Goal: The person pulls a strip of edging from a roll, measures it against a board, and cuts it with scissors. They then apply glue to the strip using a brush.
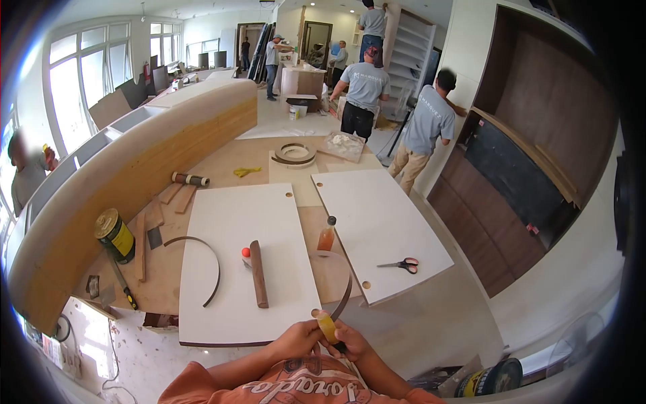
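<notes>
Close to my body, my left hand [300, 338] is closed, its fingertips together at the lower end of a curved brown edge-banding strip [344, 301]. The strip rises from between my hands and bends over at its top. My right hand [354, 342] is closed around a yellow-and-black tool [327, 328], which partly hides the strip's end; its exact kind is unclear. In front lies a white panel [229, 283] bearing a brown wooden block [258, 275], a small object with a red knob [246, 252] and another curved strip [217, 269].
On a second white panel [387, 215] lie scissors [404, 264]; a bottle of amber liquid [326, 236] stands beside it. At left are a can [116, 236], wood offcuts [140, 249] and a long curved wall piece [168, 135]. Several people work beyond the table.
</notes>
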Motion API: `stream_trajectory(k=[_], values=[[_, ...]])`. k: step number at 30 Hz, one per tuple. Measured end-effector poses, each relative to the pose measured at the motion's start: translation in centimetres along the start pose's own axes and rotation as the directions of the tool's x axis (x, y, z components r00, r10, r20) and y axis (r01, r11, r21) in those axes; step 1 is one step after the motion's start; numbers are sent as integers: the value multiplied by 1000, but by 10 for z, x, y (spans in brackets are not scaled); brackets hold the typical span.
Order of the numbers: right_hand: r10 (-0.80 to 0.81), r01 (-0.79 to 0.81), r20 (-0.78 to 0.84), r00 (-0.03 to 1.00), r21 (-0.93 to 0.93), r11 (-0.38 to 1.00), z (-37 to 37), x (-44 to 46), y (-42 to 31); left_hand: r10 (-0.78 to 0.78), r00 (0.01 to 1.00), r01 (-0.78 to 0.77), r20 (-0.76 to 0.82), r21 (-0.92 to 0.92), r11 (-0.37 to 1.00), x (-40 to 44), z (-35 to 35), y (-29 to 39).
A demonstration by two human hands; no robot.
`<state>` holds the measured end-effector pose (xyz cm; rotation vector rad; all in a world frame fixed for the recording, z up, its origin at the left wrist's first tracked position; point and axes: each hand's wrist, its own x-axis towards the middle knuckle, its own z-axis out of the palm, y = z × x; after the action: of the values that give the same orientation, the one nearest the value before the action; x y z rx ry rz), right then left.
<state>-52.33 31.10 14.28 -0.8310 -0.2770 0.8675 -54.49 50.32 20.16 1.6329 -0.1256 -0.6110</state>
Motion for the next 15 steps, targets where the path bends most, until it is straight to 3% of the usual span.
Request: stream_trajectory(k=[2, 4, 7, 10, 13, 15], values=[[6, -7, 26, 1000, 39, 999, 1, 1, 4, 81, 995, -79, 63, -21, 997, -3, -6, -18], [5, -24, 127, 992, 148, 989, -6, 2, 8, 60, 992, -59, 112, -18, 998, -9, -11, -19], [118, -139, 154, 981, 133, 981, -22, 6, 15, -27, 993, 30, 116, -23, 999, -14, -14, -11], [138, -138, -2, 990, -47, 989, -15, 15, 14, -97, 994, 99, 57, -25, 995, -17, -20, -8], [49, -76, -141, 989, -198, 977, 18, 23, 4, -94, 996, 94, 7, -41, 995, -30, -24, -5], [7, -61, -149, 989, -361, 931, 25, 30, 1, -100, 994, 99, -37, -42, 994, -35, -27, -6]])
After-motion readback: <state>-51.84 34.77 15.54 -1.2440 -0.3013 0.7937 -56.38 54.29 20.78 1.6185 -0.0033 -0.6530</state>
